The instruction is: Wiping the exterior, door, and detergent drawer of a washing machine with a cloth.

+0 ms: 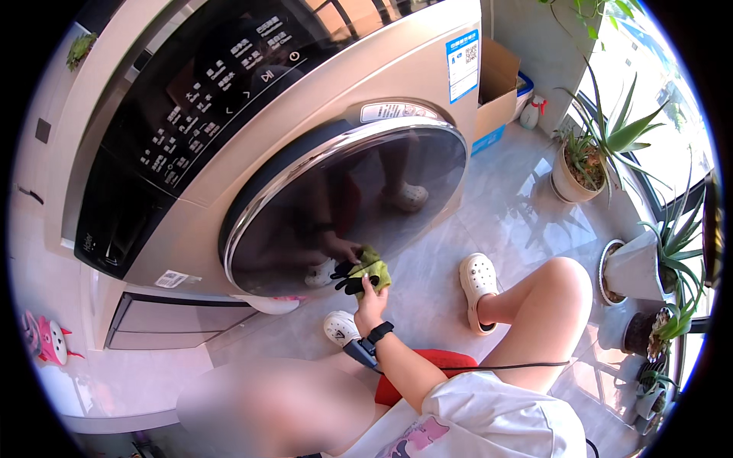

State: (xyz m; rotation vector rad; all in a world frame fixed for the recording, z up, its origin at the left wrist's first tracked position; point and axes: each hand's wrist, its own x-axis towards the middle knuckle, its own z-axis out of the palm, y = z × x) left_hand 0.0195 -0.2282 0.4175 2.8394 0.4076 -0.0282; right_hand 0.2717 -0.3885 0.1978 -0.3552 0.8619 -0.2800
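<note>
My right hand [372, 306], with a black strap and small device [375, 340] on its wrist, holds a yellow-green and black fabric bundle [373, 270]. Its black finger-like parts suggest a work glove, but the crumpled shape does not settle this. The bundle overlaps the lower edge of the round, dark glass washing machine door [355, 200]; whether it touches cannot be told. The door is closed, ringed in chrome, and mirrors the hand and the bundle. My left hand is out of view; a blurred patch covers the lower left.
The Haier washing machine's black control panel [200, 114] tops its front. A cardboard box [495, 86] and white spray bottle [532, 113] stand beyond it. Potted aloe-like plants [578, 172] line the window side. White clogs [478, 277] rest on the tiled floor [424, 275]. A thin cable [515, 366] crosses my lap.
</note>
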